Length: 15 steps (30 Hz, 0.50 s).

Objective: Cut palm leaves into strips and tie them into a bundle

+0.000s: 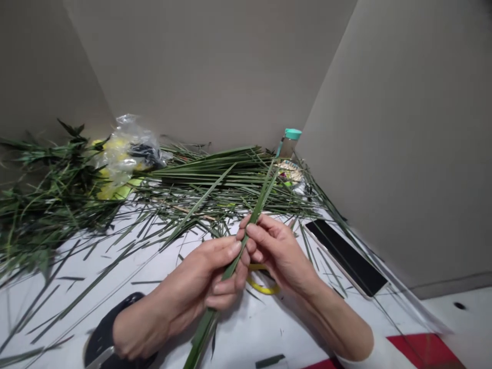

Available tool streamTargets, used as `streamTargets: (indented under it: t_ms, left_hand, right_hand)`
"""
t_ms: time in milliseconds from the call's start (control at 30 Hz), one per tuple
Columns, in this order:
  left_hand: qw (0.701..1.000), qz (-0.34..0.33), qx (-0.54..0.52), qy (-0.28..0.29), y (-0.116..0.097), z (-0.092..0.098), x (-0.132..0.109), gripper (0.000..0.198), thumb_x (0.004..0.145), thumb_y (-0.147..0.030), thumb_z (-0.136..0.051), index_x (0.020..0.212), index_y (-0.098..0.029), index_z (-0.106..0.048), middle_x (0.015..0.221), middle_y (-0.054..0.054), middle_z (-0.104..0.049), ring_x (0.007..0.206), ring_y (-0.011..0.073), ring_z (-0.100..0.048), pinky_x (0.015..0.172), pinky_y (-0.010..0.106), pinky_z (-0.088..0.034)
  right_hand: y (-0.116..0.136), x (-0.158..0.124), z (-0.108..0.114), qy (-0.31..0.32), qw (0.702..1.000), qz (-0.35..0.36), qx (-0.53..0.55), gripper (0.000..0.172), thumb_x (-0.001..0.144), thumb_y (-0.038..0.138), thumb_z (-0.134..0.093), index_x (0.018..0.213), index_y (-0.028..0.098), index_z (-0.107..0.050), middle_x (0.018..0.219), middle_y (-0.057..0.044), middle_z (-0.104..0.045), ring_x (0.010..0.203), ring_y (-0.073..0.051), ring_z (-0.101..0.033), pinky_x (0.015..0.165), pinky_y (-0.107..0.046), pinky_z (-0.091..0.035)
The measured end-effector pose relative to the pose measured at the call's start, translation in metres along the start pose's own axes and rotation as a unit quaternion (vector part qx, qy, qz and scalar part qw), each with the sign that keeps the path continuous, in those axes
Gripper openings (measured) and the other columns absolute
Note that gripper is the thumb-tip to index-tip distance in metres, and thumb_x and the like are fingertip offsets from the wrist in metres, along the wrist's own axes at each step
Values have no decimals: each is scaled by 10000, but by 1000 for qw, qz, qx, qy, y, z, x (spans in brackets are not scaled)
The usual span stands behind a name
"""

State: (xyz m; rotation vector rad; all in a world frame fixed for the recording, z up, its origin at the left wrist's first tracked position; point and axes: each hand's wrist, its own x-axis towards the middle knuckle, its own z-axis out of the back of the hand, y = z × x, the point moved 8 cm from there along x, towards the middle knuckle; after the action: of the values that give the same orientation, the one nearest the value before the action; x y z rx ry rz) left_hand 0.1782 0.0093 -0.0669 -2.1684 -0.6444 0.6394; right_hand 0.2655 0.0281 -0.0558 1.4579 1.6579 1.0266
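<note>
Fingers [223, 301] of the left hand [205, 269] and right hand [282, 251] pinch a green leaf [231, 267]; phone [348, 258] at three o'clock

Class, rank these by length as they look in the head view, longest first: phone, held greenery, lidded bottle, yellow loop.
1. Held greenery
2. Phone
Unranked: lidded bottle and yellow loop; they look alike, and the right hand partly hides the loop.

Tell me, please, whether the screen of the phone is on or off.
It looks off: the phone, lying face up beside the right hand, shows plain black, with nothing lit.
</note>
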Motion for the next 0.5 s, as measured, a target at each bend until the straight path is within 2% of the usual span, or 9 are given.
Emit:
streamTargets:
  t_ms: [100,200,267,300,333,367,433,500]
  left_hand:
    - [998,-20,57,-31,-4,4,-1,251,928,-360,-548,759,-180,-593,511,-80,-341,430,57,-148,381,190,-121]
    - [981,-63,155,-99,-15,9,-6,257,882,-409,-602,742,-194,-596,534,-58,-409,456,80,-264,405,205,-205]
    - [961,-104,206,-150,-28,13,-12,258,817,-420,-669,699,-199,-606,589,-29,-478,520,107,-362,448,217,-284]
    - [953,-122,221,-168,-35,14,-15,264,789,-426,-692,674,-203,-609,608,-19,-496,549,121,-392,473,225,-313]
    - [947,-136,229,-179,-41,14,-18,273,773,-435,-701,655,-207,-609,613,-15,-502,566,131,-409,491,233,-329]
    - [945,-144,231,-182,-46,14,-19,288,766,-449,-701,636,-211,-604,602,-15,-496,567,136,-414,496,237,-330]
    - [946,-144,224,-184,-52,16,-20,322,771,-479,-686,621,-212,-587,577,-24,-468,545,131,-397,480,236,-303]
    - [948,-137,210,-196,-55,22,-21,331,771,-488,-690,644,-207,-569,583,-36,-456,524,114,-360,458,222,-263]
  right_hand:
    - [0,-2,-2,12,1000,5,-20,155,858,326,-706,913,185,-673,708,25,-662,510,-39,-523,509,-134,-400]
    - [5,-6,-5,22,999,9,-49,168,890,340,-663,989,203,-659,672,36,-637,541,-64,-553,560,-169,-433]
    - [15,-9,-4,15,994,23,-106,193,936,375,-583,1040,221,-637,756,19,-660,569,-81,-576,599,-207,-462]
    - [23,-11,-2,7,985,37,-169,202,955,384,-541,1041,225,-630,822,1,-674,598,-95,-591,616,-229,-470]
    - [30,-12,-1,0,964,53,-259,203,964,376,-514,1023,222,-631,873,-17,-681,641,-116,-606,637,-252,-473]
    - [37,-14,0,0,928,64,-367,192,963,352,-506,985,213,-637,891,-31,-682,687,-141,-615,658,-274,-470]
    - [38,-17,0,30,815,57,-576,133,927,256,-532,907,194,-648,882,-53,-679,774,-192,-617,700,-314,-454]
    - [26,-19,3,76,704,19,-706,105,864,148,-550,883,183,-647,891,-71,-672,828,-227,-612,743,-349,-445]
